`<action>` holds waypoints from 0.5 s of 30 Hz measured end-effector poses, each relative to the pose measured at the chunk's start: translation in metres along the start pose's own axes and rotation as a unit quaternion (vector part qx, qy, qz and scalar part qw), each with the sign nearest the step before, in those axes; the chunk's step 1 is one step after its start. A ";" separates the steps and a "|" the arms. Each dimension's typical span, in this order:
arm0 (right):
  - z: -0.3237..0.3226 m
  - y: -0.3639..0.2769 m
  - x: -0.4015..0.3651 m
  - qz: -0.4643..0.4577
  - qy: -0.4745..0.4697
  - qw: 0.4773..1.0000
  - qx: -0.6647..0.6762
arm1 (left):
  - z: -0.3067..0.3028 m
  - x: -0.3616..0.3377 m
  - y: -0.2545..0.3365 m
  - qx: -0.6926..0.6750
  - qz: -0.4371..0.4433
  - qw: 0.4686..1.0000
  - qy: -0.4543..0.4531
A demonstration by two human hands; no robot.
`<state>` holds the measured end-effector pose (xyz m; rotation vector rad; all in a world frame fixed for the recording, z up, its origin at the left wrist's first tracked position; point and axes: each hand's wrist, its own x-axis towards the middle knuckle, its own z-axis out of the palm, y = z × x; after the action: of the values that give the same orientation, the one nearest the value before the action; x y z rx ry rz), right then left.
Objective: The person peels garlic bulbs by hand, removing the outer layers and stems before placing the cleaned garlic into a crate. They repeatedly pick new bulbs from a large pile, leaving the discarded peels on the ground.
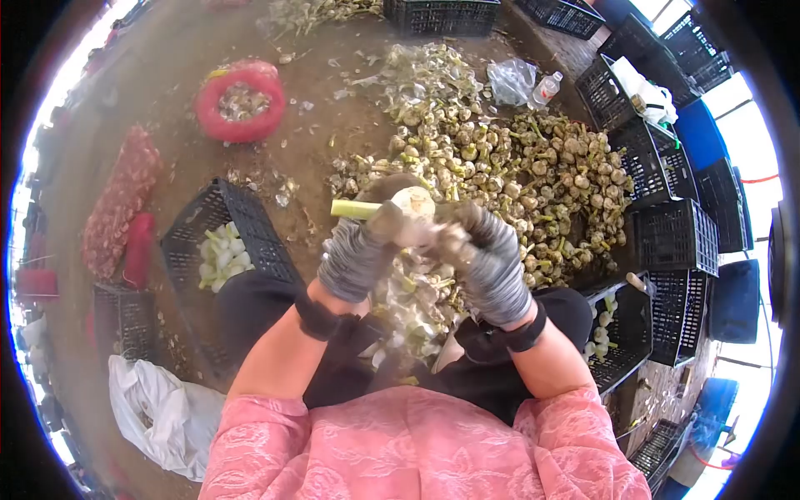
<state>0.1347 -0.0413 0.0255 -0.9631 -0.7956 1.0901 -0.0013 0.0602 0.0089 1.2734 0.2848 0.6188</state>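
In the middle of the head view, my gloved left hand [367, 242] is closed on a garlic bulb [413, 203] whose thick pale green stem points left. Beside it, my gloved right hand [490, 260] is closed close to the bulb's lower right side; motion blurs its fingertips, and what they hold is hard to make out. Loose pale skins [410, 321] lie below both hands, between my legs. Beyond the hands spreads a large pile of garlic bulbs [533, 171] with short stems.
To the left stands a black crate [271, 227] with pale peeled garlic [223, 257]. A red net bag [242, 129] and a filled net sack [125, 196] lie farther left. Black crates [675, 237] line the right side. A plastic bottle [547, 88] lies behind the pile.
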 end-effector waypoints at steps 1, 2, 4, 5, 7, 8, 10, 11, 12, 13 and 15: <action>0.002 -0.003 -0.001 0.057 -0.001 0.985 0.163 | 0.004 0.000 0.006 -0.214 -0.057 0.974 0.038; 0.006 -0.008 -0.001 0.065 0.025 0.971 0.228 | -0.007 0.005 -0.008 -0.343 -0.084 0.935 -0.007; -0.001 -0.009 0.002 0.106 0.004 0.945 0.310 | -0.001 0.004 0.004 -0.316 -0.091 0.943 0.046; -0.005 -0.008 0.003 0.144 -0.015 0.910 0.389 | 0.002 0.004 0.008 -0.287 -0.101 0.948 0.096; -0.002 -0.005 0.005 0.133 0.033 0.921 0.364 | 0.005 0.006 0.004 -0.222 -0.057 0.963 0.140; 0.001 -0.008 0.007 0.115 -0.009 0.939 0.326 | 0.005 0.005 0.007 -0.277 -0.044 0.955 0.093; -0.005 0.005 0.008 0.098 -0.030 0.958 0.268 | 0.007 0.005 0.010 -0.310 -0.011 0.949 0.060; -0.006 0.008 0.004 0.099 -0.028 0.958 0.268 | 0.006 0.004 0.008 -0.311 -0.013 0.948 0.059; 0.006 0.002 0.003 0.070 0.006 0.991 0.115 | 0.004 0.005 0.003 -0.235 0.008 0.969 0.070; 0.012 -0.002 0.002 0.039 0.038 0.998 -0.040 | 0.002 0.004 -0.002 -0.157 0.029 0.984 0.080; 0.010 0.003 0.002 -0.028 0.033 0.995 -0.086 | 0.001 0.004 -0.008 -0.144 0.018 0.986 0.082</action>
<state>0.1249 -0.0365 0.0265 -1.1101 -0.8666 0.9480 0.0050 0.0600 0.0019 0.9529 0.2977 0.7683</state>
